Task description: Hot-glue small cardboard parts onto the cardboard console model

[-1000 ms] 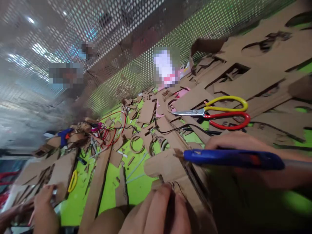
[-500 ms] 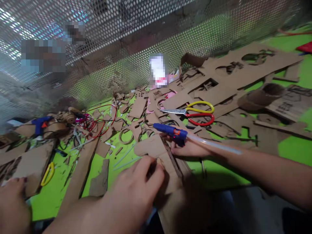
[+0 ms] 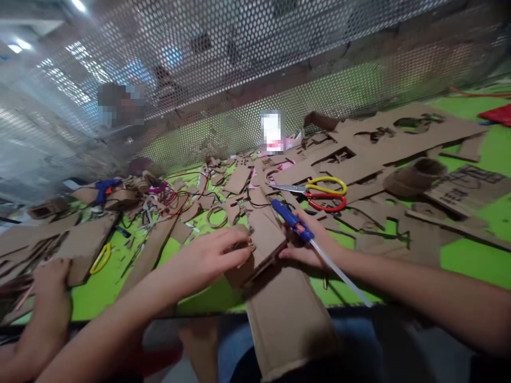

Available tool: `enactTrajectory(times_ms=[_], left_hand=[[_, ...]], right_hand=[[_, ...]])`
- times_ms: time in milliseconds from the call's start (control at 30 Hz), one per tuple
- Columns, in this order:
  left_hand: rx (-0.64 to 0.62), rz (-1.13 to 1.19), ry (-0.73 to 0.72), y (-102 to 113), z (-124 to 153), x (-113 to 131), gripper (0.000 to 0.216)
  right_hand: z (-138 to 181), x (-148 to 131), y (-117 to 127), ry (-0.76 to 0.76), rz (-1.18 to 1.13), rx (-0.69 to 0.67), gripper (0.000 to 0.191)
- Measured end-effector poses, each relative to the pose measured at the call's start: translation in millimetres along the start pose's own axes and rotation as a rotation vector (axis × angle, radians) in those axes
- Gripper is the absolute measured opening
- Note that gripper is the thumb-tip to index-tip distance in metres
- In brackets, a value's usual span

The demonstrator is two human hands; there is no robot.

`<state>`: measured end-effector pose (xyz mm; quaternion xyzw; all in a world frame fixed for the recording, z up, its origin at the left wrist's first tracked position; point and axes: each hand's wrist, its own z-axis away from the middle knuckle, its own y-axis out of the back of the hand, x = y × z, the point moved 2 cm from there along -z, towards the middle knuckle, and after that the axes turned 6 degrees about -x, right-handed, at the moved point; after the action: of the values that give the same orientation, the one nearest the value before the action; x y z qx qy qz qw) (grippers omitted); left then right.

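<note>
My right hand [image 3: 307, 244] is closed around a blue glue gun [image 3: 290, 221] with a clear glue stick trailing from its back. The gun's nozzle points away over a folded cardboard piece [image 3: 279, 298] that runs from the green table [image 3: 471, 255] down toward my lap. My left hand [image 3: 207, 258] rests on the left end of that cardboard, fingers curled and pinching its edge.
Yellow-and-red scissors [image 3: 319, 191] lie just beyond the glue gun. Cut cardboard sheets [image 3: 399, 143], red wires [image 3: 179, 197] and a second blue glue gun [image 3: 104, 187] litter the table. Another person's hand [image 3: 50, 282] presses cardboard at the far left. A perforated metal screen [image 3: 239, 69] backs the table.
The view has steadied and pulled back. My right hand turned the glue gun from lying across the view to pointing away over the cardboard. My left hand slid up onto the cardboard's left end.
</note>
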<state>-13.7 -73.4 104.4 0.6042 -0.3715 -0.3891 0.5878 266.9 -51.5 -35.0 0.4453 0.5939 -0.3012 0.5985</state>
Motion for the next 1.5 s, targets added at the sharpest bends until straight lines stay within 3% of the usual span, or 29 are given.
enactTrajectory(times_ms=[133,333,433,633,800,1000,1200,1500], left_hand=[[-0.019,0.137,0.079,-0.9,2.9,-8.8,0.022],[0.151,0.131,-0.156,-0.9,-2.1,-9.6,0.028],[0.171,0.132,-0.125,-2.7,-2.3,-10.2,0.029],[0.165,0.192,-0.05,-12.7,9.0,-8.1,0.025],[0.188,0.201,-0.051,-19.0,11.4,-7.3,0.022],[0.262,0.295,-0.033,-30.8,17.3,-8.4,0.023],[0.261,0.318,0.015,-31.6,20.6,-4.4,0.021],[0.302,0.25,-0.006,-25.7,9.7,-1.0,0.014]], right_hand=[[6.3,-9.8,-0.9,-0.001,0.021,-0.023,0.061],[-2.6,-6.7,13.1,0.042,-0.17,-0.05,0.079],[-8.3,-4.2,17.7,0.024,-0.259,-0.116,0.077],[-9.7,-7.6,8.1,-0.156,-0.43,-0.292,0.085],[-0.9,-10.1,2.9,-0.136,-0.493,-0.407,0.079],[-3.0,-19.0,37.2,0.065,-0.275,-0.263,0.04],[-1.1,-47.9,57.6,0.052,0.077,-0.355,0.041],[8.5,-57.9,49.7,0.079,0.216,-0.501,0.031]])
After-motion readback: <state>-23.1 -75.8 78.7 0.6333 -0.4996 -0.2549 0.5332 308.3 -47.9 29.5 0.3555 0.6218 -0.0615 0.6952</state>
